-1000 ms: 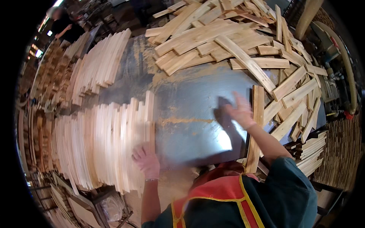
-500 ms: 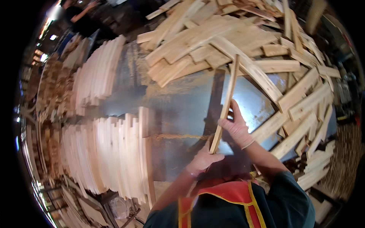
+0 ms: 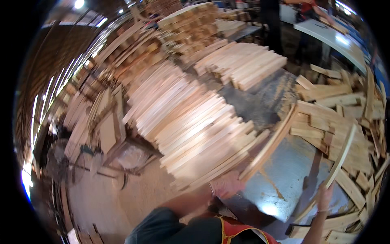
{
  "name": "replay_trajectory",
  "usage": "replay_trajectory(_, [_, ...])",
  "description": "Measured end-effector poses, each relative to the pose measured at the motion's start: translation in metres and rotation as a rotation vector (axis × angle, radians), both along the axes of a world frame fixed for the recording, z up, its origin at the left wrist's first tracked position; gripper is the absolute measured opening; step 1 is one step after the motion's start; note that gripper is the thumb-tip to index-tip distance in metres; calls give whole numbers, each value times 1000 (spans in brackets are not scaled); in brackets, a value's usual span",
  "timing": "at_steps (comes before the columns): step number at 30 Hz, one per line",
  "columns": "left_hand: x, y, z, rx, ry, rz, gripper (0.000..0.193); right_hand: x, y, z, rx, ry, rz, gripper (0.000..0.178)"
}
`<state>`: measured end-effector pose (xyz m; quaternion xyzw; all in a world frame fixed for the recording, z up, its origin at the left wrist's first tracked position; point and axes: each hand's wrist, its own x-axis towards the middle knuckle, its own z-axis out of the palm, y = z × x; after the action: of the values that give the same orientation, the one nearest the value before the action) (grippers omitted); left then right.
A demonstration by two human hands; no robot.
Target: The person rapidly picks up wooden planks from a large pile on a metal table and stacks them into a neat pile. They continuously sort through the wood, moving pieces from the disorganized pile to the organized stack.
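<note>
My left hand (image 3: pixel 228 185), smeared by motion, is at the lower end of a long pale wooden slat (image 3: pixel 271 141) and appears closed on it. That slat slants up and away across the near table, beside a row of similar slats (image 3: pixel 199 134). Off to the right, my right hand (image 3: pixel 324 197) is wrapped round the middle of another narrow wooden slat (image 3: pixel 341 158), which is tilted above the metal tabletop (image 3: pixel 280 171). Its fingers are partly hidden. Sawdust lies in a streak on the metal between my hands.
Loose boards (image 3: pixel 349 142) lie heaped along the right side. Beyond the near row is another group of slats (image 3: pixel 243 61), with stacked timber (image 3: pixel 189 28) behind. A wooden frame (image 3: pixel 130 154) stands at left. Other people work near a white table (image 3: pixel 329 36) at the far right.
My view has swung left. Both hands were on one slat; now they are apart, the right holding a slat and the left at another beside the row.
</note>
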<state>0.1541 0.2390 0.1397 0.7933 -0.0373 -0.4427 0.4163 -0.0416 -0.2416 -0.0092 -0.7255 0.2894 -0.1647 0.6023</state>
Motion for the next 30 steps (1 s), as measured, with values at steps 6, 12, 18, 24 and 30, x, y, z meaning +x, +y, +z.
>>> replay_trajectory(6, [106, 185, -30, 326, -795, -141, 49, 19, 243, -83, 51, 126, 79, 61])
replay_trajectory(12, [231, 368, 3, 187, -811, 282, 42, 127, 435, 14, 125, 170, 585, 84])
replay_trajectory(18, [281, 486, 10, 822, -863, 494, 77, 167, 478, 44, 369, 334, 360, 80])
replay_trajectory(24, [122, 471, -151, -96, -677, 1319, 70, 169, 473, -7, 107, 650, 386, 94])
replay_trajectory(30, [-4, 344, -180, -466, 228, 1728, 39, 164, 460, 32, 464, 209, 289, 94])
